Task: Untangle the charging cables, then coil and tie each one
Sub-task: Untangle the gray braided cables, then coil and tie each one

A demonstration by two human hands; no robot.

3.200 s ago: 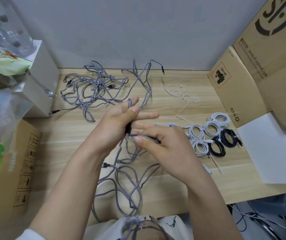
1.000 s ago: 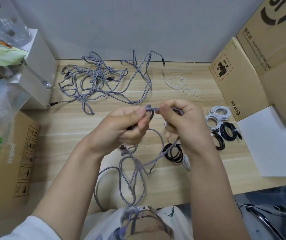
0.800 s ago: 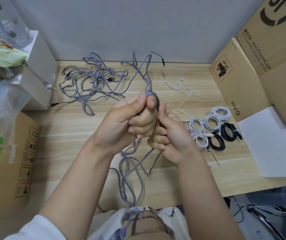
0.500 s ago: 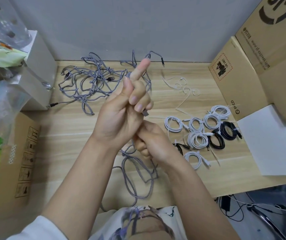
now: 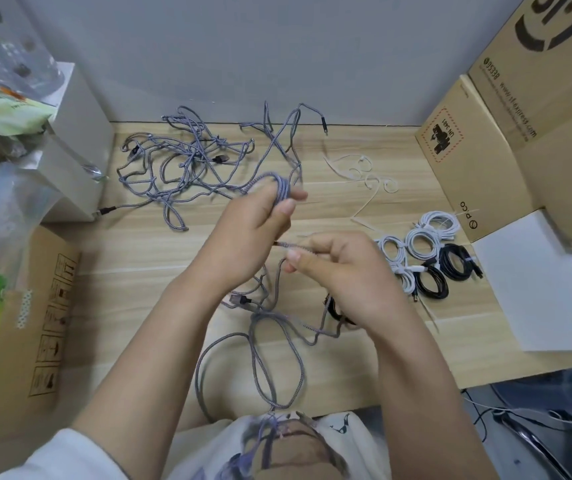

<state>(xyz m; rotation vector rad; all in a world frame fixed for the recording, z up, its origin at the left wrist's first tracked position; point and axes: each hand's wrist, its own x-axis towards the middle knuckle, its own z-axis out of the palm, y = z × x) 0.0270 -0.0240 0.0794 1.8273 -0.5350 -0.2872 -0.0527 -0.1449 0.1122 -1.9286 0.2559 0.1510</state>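
Beside the cardboard box (image 5: 464,161), several white and black coils (image 5: 426,258) lie tied on the desk (image 5: 132,271). Left hand (image 5: 246,237) grips grey cable (image 5: 279,188) wraps; right hand (image 5: 343,271) pinches its strand. The grey tangle (image 5: 187,161) beyond the hands remains unsorted.

Both forearms are bare from wrist to elbow, and neither the left hand (image 5: 243,233) nor the right hand (image 5: 343,271) carries a ring, a watch or a glove. A white sleeve (image 5: 70,455) covers the left upper arm at the lower left edge of the view. The white shirt (image 5: 343,431) shows at the bottom, printed across the chest with a muted picture in purple, brown and grey tones, plus a few small dark marks near its right side.
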